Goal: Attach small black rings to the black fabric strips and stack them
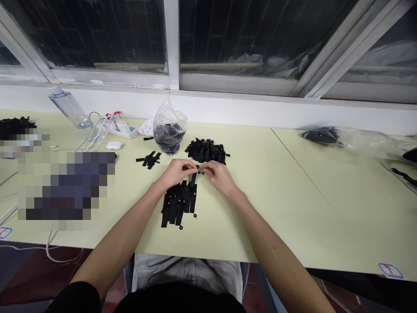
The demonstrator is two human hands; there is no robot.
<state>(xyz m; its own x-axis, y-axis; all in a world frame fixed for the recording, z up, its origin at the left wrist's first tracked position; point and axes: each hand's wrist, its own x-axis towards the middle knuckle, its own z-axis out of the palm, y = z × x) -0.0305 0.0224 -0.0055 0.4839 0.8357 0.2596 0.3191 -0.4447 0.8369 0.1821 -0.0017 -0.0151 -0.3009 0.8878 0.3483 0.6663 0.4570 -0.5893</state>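
My left hand (178, 170) is closed in a pinch on a short black strap (193, 179), which hangs down past the fingertips. Close by on the right, the fingers of my right hand (217, 174) are pinched together; what they hold is too small to make out. Two tiny black rings (203, 173) show between the fingertips of both hands. Below my left hand lies an overlapping stack of black straps (177, 204) with small shiny bits on them. Loose black rings (181, 227) lie beside that stack. Behind my hands is a heap of black straps (206, 150).
A clear bag of black pieces (170, 132) stands behind a few scattered straps (150, 160). Leftward are a white earbud case (114, 145), a power strip (122, 129) with cables, and a tilted clear bottle (73, 111). Another plastic bag (358, 141) lies far right.
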